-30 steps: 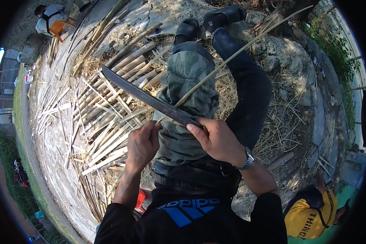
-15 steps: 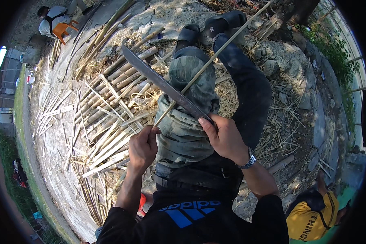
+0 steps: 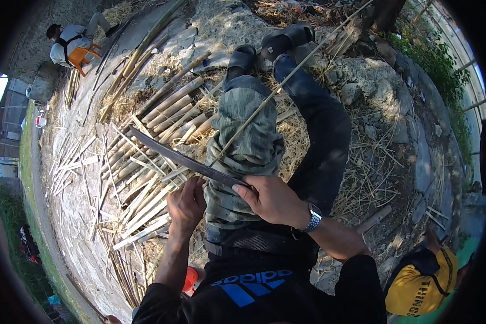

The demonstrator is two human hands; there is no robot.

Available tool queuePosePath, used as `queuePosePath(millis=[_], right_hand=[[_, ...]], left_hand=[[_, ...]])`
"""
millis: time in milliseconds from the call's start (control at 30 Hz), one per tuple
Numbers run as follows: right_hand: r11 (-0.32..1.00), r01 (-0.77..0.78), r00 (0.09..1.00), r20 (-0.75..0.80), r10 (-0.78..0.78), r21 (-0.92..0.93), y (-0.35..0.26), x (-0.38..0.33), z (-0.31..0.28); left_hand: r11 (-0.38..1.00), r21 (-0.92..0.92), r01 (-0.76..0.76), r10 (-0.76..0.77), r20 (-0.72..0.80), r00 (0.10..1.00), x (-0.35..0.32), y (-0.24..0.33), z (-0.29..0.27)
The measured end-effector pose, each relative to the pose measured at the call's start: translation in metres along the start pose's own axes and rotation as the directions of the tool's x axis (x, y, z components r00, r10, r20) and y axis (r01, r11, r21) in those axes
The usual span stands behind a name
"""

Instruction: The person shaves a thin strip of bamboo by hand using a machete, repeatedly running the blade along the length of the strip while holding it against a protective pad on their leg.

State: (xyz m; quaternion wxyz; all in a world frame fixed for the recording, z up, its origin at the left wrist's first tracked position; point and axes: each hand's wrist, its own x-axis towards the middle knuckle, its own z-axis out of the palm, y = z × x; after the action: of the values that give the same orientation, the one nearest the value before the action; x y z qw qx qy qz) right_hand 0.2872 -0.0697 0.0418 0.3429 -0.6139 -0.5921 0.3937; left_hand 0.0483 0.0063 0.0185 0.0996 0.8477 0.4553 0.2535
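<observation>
My right hand (image 3: pixel 270 197) is wrapped round the handle end of a machete (image 3: pixel 183 161); its long dark blade points up and left. My left hand (image 3: pixel 187 204) is closed, with its fingertips just below the blade. A long thin bamboo strip (image 3: pixel 264 102) slants from the upper right down over my lap to the blade. Its near end passes under the blade in line with my left fingers, though the grip itself is mostly hidden. Camouflage cloth (image 3: pixel 243 146) covers one of my legs beneath the strip.
Bamboo poles (image 3: pixel 170 110) and pale split strips (image 3: pixel 146 208) lie left of my legs. Shavings (image 3: pixel 370 173) litter the ground at right. Someone sits on an orange chair (image 3: pixel 81 55) at far left. A person in a yellow shirt (image 3: pixel 429 283) is at lower right. A tree trunk (image 3: pixel 386 13) rises behind.
The machete has swung left and down with my right hand, its blade now lying lower and nearer my left fingers. My left hand has dropped slightly, and the strip has shifted a little.
</observation>
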Motion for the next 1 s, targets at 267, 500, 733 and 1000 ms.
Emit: queuePosePath(millis=[267, 500, 733, 1000], right_hand=[[0.99, -0.023, 0.915, -0.397, 0.077, 0.141, 0.012, 0.01, -0.076], [0.972, -0.194, 0.766, -0.599, 0.232, 0.129, 0.046, 0.024, -0.12], [0.987, -0.108, 0.938, -0.317, 0.14, 0.117, 0.039, 0.01, -0.052], [0.938, -0.253, 0.746, -0.569, 0.345, 0.237, 0.056, 0.028, -0.107]], left_hand=[[0.984, 0.104, -0.145, 0.156, -0.108, 0.982, -0.023, -0.045, -0.006], [0.992, 0.077, -0.095, 0.099, -0.052, 0.994, -0.019, -0.037, -0.001], [0.981, 0.095, -0.166, 0.174, -0.084, 0.981, -0.005, -0.035, 0.006], [0.982, 0.084, -0.168, 0.175, -0.072, 0.982, -0.006, -0.034, 0.009]])
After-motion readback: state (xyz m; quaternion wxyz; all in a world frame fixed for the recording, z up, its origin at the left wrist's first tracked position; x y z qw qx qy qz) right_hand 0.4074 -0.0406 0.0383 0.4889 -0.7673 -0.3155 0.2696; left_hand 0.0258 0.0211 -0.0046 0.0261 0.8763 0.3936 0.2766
